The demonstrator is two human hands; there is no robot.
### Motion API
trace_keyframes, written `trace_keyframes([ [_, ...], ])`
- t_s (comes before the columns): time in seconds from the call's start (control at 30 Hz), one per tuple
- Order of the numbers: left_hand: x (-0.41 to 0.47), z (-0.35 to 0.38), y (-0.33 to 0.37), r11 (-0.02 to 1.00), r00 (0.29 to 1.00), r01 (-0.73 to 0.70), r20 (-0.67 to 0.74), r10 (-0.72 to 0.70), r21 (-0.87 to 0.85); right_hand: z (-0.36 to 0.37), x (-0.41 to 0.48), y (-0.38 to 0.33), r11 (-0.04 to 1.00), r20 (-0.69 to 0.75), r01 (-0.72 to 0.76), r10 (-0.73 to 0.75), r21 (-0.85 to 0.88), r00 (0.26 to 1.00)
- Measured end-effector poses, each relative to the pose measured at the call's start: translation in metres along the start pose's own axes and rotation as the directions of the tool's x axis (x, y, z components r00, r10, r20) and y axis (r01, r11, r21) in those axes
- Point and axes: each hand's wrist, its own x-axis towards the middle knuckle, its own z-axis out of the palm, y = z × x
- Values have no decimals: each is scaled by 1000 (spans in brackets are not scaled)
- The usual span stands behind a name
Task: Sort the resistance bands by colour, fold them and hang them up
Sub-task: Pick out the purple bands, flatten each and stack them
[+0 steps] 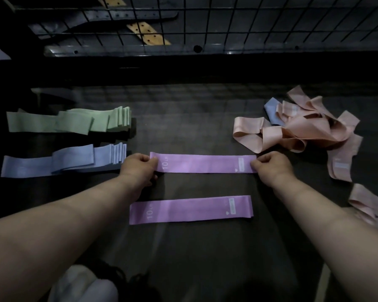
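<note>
A purple resistance band (pixel 202 163) marked 10 LB lies flat and stretched out on the dark table. My left hand (pixel 138 167) pinches its left end and my right hand (pixel 271 167) pinches its right end. A second purple band (pixel 190 209) lies flat just nearer to me, parallel to the first. At the left sit a stack of green bands (pixel 70 120) and, below it, a stack of blue bands (pixel 63 160). At the right is a loose heap of pink bands (pixel 303 127) with one blue band (pixel 272 113) tucked in it.
A black wire grid (pixel 227 25) stands along the far edge of the table (pixel 183 258), with dark and tan belts behind it. More pink bands (pixel 367 205) trail to the right edge. White cloth (pixel 81 284) shows at the bottom left.
</note>
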Motion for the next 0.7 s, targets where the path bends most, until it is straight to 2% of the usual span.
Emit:
trace_keyframes([
  [0.17, -7, -6, 1, 1000, 1000, -26, -10, 26, 2, -8, -12, -5, 998, 39, -6, 4, 58, 999],
  [0.33, -29, -33, -8, 996, 997, -80, 11, 80, -35, -31, -49, -7, 983, 106, 100, -117, 155, 987],
  [0.47, -49, -50, -41, 999, 999, -38, -17, 37, -17, -24, -70, 3, 992, 173, 108, -118, 66, 978],
  [0.7, -66, -57, -83, 998, 998, -13, -63, 16, 58, -4, -93, 39, 992, 107, 124, -126, 26, 986],
])
